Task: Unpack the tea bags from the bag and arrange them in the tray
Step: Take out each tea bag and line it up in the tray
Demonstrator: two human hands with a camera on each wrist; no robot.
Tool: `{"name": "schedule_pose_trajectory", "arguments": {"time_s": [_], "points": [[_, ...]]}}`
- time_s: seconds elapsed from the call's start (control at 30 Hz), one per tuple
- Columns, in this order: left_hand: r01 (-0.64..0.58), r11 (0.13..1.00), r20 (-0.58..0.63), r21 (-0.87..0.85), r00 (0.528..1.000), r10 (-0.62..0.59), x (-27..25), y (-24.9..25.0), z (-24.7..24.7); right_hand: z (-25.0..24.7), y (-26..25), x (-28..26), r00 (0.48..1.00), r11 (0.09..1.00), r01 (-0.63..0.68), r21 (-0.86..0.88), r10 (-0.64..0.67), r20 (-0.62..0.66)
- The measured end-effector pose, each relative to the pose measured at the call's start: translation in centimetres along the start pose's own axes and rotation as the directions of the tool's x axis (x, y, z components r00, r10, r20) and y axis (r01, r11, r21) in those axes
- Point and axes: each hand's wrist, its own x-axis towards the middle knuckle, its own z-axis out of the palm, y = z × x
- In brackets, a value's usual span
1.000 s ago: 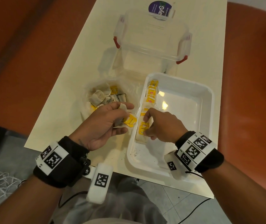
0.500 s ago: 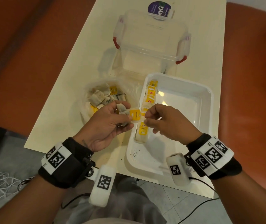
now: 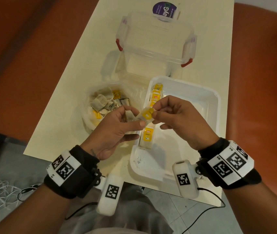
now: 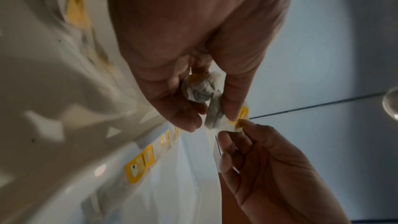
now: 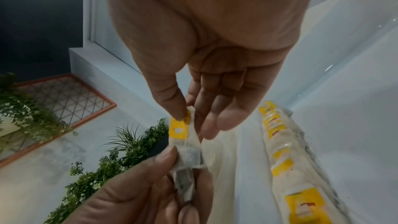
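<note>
Both hands hold tea bags in the air above the white tray's [image 3: 217, 105] left rim. My left hand [image 3: 126, 119] grips two tea bags, one crumpled in the palm [image 4: 201, 89] and one [image 3: 147, 115] with a yellow tag sticking out to the right. My right hand [image 3: 156, 114] pinches that tag [image 5: 178, 127] between thumb and forefinger. A row of several tea bags [image 3: 148, 135] lies along the tray's left wall. The clear plastic bag [image 3: 87, 115] with more tea bags sits left of the tray.
A clear lidded box [image 3: 156, 38] with red clips stands at the back of the cream table [image 3: 87, 53]. Tea dust lies in the tray's near left corner. Orange seating flanks the table; cables lie on the floor at the left.
My right hand has left the row in the tray, risen and met my left hand. It now pinches the tag of the tea bag that my left hand lifted from beside the bag.
</note>
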Motion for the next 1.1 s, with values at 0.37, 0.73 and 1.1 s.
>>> {"name": "schedule_pose_trajectory", "arguments": {"time_s": [0.37, 0.73, 1.1], "points": [[-0.03, 0.965, 0.034, 0.259, 0.999, 0.021, -0.2, 0.1, 0.4, -0.5, -0.1, 0.3, 1.0, 0.999, 0.027, -0.04, -0.026, 0.017], [-0.042, 0.916, 0.032, 0.398, 0.999, 0.032, -0.4, -0.2, -0.5, -0.8, 1.2, 0.1, 0.993, 0.958, 0.046, -0.284, -0.013, 0.117], [0.008, 0.937, -0.036, 0.351, 0.999, 0.005, -0.8, 1.2, -2.0, 2.7, 3.4, 0.0, 0.896, 0.694, 0.05, -0.718, 0.286, 0.339]]}}
